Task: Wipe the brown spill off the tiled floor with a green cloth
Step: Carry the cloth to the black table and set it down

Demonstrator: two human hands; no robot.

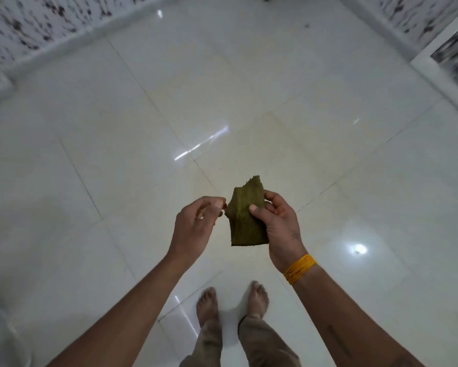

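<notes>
**Hands ready the cloth above the floor**

The right hand holds the green cloth in front of the person's body, thumb pressed on its face and fingers curled behind. The left hand is just beside the cloth's left edge, thumb and fingertips pinched together; whether they catch the fabric I cannot tell.

The cloth looks light, soft and limp, with a ragged top edge, and it hangs folded from the grip. It would likely bunch under pressure, so a flat hand over a folded pad should wipe better than a pinch at one corner.

The tiled floor is glossy, pale and reflective, probably slick when wet. A faint brownish tint lies across the tiles ahead of the cloth. Bare feet stand below. Speckled walls border the room on the far side.
</notes>
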